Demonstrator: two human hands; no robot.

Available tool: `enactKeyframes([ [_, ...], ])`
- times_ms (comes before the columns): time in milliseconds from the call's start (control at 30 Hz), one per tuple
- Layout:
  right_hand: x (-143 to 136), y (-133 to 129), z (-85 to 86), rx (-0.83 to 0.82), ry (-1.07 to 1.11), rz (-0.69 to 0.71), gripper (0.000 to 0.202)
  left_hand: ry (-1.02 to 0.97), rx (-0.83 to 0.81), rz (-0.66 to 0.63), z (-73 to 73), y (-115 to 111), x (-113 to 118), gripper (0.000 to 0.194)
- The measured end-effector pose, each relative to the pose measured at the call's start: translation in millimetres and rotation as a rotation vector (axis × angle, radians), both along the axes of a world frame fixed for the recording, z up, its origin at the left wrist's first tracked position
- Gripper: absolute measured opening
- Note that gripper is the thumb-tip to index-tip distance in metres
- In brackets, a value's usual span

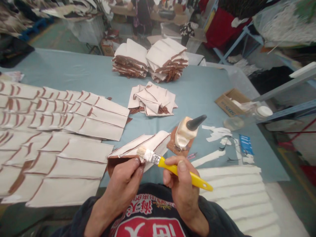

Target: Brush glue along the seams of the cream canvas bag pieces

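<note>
Two closed grips, left hand (125, 179) on panel (157, 141), right hand (184, 184) on brush (202, 183), above Chinese-lettered clothing (150, 228).

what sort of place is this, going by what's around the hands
Probably a sewing or leather-goods workshop: stacks of cut pieces, rows of overlapping panels on a long blue table, and a glue-type bottle near the brush.

On our table (197, 85), rows of panels (81, 161) lie left; two stacks (148, 59) stand side by side at the far side, a loose pile (155, 98) before them; the bottle (184, 133) stands on a scrap (172, 144), beyond the brush (176, 169) in our right hand (184, 184) and right of the folded piece (148, 141) in our left hand (125, 177); behind some strips (218, 132), a jar (234, 122) lies before the box (228, 104).
</note>
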State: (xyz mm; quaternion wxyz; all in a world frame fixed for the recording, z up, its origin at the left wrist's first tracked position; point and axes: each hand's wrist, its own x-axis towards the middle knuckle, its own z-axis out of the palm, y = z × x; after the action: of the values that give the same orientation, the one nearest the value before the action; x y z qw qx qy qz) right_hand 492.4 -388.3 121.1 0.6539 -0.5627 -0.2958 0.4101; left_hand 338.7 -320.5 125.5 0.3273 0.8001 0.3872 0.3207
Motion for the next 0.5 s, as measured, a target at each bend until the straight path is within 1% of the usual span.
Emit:
enactKeyframes([
  [67,-2,-4,-3.5,0.035,-0.137,0.004,0.038,-0.004,0.004,0.004,-0.5,-1,-1,0.03],
  [167,1,-8,-1.3,0.139,-0.446,0.037,0.028,0.004,0.012,0.018,-0.6,-2,-3,0.029],
  [233,6,-6,5.1,0.258,-0.657,0.114,0.024,-0.004,0.0,0.023,0.4,-3,-5,0.03],
  [333,13,1,15.3,0.485,-0.938,0.25,0.02,-0.036,-0.046,0.019,2.9,-3,-7,0.032],
  [400,17,3,19.9,0.543,-1.047,0.283,0.019,-0.044,-0.059,0.032,4.0,-4,-7,0.031],
  [500,23,1,26.4,0.514,-1.092,0.298,0.025,-0.031,-0.045,0.051,3.4,-5,-8,0.03],
])
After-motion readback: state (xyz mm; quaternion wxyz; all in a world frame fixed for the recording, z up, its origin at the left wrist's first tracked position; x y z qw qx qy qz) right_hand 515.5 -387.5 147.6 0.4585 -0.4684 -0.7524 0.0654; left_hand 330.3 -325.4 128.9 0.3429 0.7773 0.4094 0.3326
